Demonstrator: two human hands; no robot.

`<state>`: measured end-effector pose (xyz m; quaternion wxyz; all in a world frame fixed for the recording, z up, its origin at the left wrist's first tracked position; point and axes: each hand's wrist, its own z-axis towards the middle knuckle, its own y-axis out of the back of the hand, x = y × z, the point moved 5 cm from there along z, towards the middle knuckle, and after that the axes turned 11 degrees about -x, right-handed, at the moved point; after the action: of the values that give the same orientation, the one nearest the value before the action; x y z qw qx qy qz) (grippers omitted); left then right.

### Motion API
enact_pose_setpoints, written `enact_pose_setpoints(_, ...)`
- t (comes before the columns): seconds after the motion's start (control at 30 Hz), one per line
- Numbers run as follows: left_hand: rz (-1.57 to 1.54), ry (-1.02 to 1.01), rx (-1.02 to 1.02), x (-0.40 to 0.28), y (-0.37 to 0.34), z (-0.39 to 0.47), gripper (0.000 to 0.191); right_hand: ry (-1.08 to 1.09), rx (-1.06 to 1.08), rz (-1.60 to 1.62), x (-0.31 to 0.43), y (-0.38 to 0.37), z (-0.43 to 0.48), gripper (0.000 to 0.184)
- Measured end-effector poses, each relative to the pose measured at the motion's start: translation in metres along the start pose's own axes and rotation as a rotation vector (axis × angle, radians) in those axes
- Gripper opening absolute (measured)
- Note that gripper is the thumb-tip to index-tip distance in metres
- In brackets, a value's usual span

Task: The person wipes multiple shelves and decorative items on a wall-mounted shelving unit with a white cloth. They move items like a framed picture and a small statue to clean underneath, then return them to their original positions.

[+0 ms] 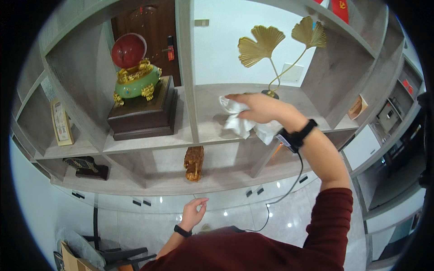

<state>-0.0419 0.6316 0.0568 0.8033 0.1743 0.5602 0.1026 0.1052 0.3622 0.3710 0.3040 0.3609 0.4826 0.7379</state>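
Observation:
My right hand grips a crumpled white cloth over the grey wood shelf board of an upper compartment. Just behind that hand, on the same board, stands a golden ginkgo-leaf ornament with two leaves on thin stems; its dark base is partly covered by the hand. My left hand hangs low in front of the cabinet, holding nothing, its fingers loosely bent and the thumb apart. A carved brown wooden figure stands in the compartment below, above my left hand in the picture.
Left of the upright divider, a green and gold pot with a red ball sits on a dark wooden plinth. A framed picture and a dark plaque stand farther left. A black cable hangs from my right wrist.

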Motion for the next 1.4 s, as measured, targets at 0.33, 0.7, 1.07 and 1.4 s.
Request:
enact_pose_setpoints(0.33, -0.022, 0.041, -0.021, 0.008, -0.012, -0.022, 0.022, 0.009, 0.049, -0.142, 0.047, -0.057, 0.002, 0.050)
enact_pose_setpoints(0.7, -0.059, 0.008, 0.026, -0.019, -0.042, -0.015, 0.022, -0.009, -0.672, -0.414, -0.029, -0.014, -0.164, 0.047)
enact_pose_setpoints(1.07, 0.003, 0.097, -0.044, -0.021, -0.025, -0.051, 0.022, -0.469, -0.867, -0.719, -0.148, 0.044, -0.289, 0.041)
enact_pose_setpoints(1.4, 0.022, -0.038, 0.129, -0.059, -0.089, -0.043, 0.019, -0.291, -0.794, -0.521, -0.103, 0.015, -0.261, 0.047)
